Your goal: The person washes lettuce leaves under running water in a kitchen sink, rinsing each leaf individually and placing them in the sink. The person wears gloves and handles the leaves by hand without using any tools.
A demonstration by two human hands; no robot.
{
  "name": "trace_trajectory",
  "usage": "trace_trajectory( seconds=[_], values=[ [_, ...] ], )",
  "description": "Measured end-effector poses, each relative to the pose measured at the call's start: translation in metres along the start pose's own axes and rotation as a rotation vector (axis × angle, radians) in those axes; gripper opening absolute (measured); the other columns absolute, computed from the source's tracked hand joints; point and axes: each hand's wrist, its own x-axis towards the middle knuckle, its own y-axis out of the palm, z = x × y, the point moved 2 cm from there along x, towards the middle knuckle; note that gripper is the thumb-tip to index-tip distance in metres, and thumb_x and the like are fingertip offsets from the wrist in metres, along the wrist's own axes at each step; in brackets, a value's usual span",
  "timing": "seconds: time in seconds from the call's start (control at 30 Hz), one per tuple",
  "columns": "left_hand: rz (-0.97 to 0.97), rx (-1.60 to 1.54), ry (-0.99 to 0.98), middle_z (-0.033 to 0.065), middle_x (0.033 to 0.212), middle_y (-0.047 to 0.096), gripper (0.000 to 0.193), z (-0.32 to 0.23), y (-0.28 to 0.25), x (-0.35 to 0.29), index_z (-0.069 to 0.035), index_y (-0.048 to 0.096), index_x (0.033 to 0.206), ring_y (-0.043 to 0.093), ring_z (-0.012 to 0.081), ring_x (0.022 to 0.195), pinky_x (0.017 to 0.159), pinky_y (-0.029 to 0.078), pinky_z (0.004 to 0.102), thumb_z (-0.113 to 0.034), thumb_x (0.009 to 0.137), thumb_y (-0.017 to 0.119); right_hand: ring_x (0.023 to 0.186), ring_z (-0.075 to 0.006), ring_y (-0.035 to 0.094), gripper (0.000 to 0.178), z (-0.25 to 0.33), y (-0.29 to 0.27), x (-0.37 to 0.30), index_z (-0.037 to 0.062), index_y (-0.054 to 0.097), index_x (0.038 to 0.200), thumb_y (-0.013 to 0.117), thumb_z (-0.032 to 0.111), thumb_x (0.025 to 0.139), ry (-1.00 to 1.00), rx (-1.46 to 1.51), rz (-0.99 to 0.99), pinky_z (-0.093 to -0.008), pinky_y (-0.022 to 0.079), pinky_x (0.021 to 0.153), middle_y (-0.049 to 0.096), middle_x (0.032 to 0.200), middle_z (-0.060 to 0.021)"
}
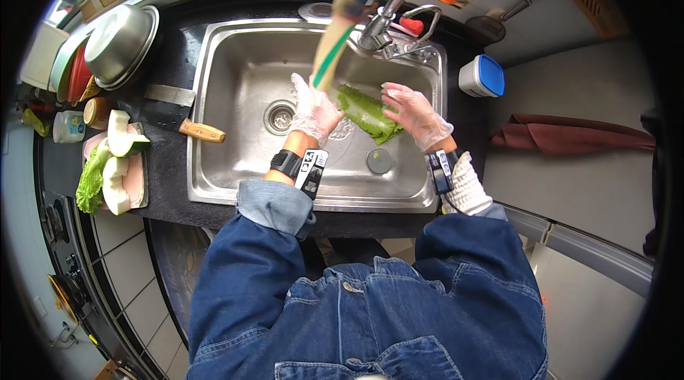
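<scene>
My left hand [315,111], in a clear plastic glove, is over the sink [249,59] near the drain, fingers spread. Just above it hangs the end of a pale hose with a green stripe [331,56]; whether they touch I cannot tell. A green lettuce leaf [370,115] lies in the basin between my hands. My right hand [415,113], gloved too, is at the leaf's right edge with loosely bent fingers apart, not closed on it. A grey round disc [379,160] sits on the basin floor below the leaf.
A wooden-handled cleaver [201,131] juts over the sink's left rim. Beyond it are a board with melon pieces [117,180] and lettuce, and stacked metal bowls [117,45]. Behind the sink stands the faucet [374,34]; a blue-lidded tub [482,76] is at right.
</scene>
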Motion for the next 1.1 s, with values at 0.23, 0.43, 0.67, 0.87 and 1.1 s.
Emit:
trace_trajectory(
  seconds=[0.23,0.43,0.67,0.87,1.1],
  values=[
    [0.024,0.002,0.012,0.0132,0.146,-0.001,0.066,0.016,-0.018,0.002,-0.026,0.009,0.139,-0.002,0.0318,0.134,0.106,-0.001,0.0485,-0.05,0.084,0.035,0.106,-0.0289,0.053,0.062,-0.069,-0.047,0.087,0.0027,0.054,0.112,0.072,0.036,0.062,0.154,-1.819,-0.097,-0.0358,0.043,0.089,0.057,0.109,-0.0172],
    [-0.132,0.055,0.005,0.0117,0.145,0.007,0.074,0.023,-0.038,-0.002,-0.02,0.02,0.138,0.002,0.0269,0.134,0.106,-0.001,0.0442,-0.046,0.079,0.055,0.103,-0.0278,0.055,0.033,-0.102,-0.059,0.099,0.0061,0.054,0.11,0.053,0.018,0.078,0.154,-1.911,-0.179,-0.0386,0.046,0.081,0.056,0.111,-0.0178],
    [-0.255,0.089,-0.137,0.0133,0.142,0.015,0.069,0.036,-0.07,-0.003,-0.015,0.029,0.133,0.01,0.0278,0.132,0.106,0.006,0.0447,-0.033,0.076,0.063,0.1,-0.0321,0.054,0.048,-0.051,0.01,0.058,0.0075,0.054,0.113,0.063,0.015,0.066,-0.135,-1.509,0.007,-0.0363,0.043,0.086,0.057,0.108,-0.0168],
    [-0.216,-0.184,-0.057,0.0204,0.121,0.044,0.047,0.04,-0.078,0.011,-0.006,0.038,0.122,0.046,0.035,0.108,0.094,0.039,0.0441,-0.021,0.083,0.059,0.103,-0.024,0.054,0.066,-0.01,0.05,-0.002,0.0072,0.047,0.122,0.067,0.004,0.059,-0.334,-1.201,0.344,-0.0309,0.04,0.091,0.055,0.112,-0.0145],
    [-0.286,-0.285,0.06,0.0138,0.114,0.052,0.038,0.037,-0.067,-0.002,-0.001,0.043,0.12,0.051,0.0279,0.104,0.092,0.041,0.0408,-0.014,0.085,0.054,0.112,-0.0257,0.045,0.068,0.001,0.041,-0.042,0.0083,0.043,0.125,0.067,0.003,0.062,-0.333,-1.139,0.483,-0.0329,0.035,0.097,0.047,0.12,-0.0138]
  ],
)
